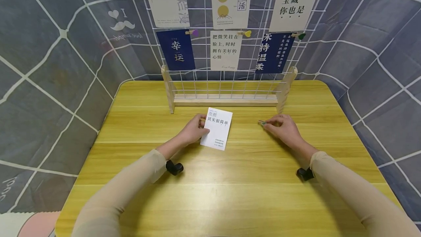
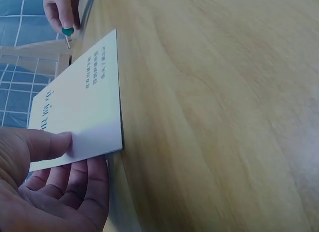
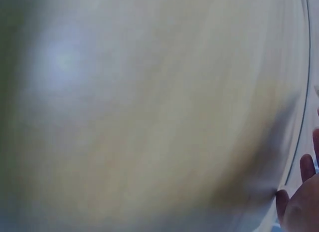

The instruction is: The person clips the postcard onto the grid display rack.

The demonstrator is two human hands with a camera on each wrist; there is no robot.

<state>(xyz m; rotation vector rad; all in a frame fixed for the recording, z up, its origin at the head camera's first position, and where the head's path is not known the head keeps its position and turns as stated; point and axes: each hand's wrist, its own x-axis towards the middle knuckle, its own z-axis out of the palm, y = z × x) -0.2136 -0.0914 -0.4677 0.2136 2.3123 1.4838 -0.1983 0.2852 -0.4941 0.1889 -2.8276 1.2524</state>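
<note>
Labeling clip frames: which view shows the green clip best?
Left wrist: the clip shows sharp, its green head pinched in the right hand. Head view shows it only as a tiny sliver at the fingertips of that hand. Right wrist view is blurred wood; no clip visible.

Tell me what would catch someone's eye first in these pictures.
Probably the white card at the middle of the yellow wooden table, its left edge gripped by the left hand. To its right, the right hand pinches a small green-tipped clip at the tabletop. Behind them stands a wire grid rack hung with blue and white cards of Chinese text.
</note>
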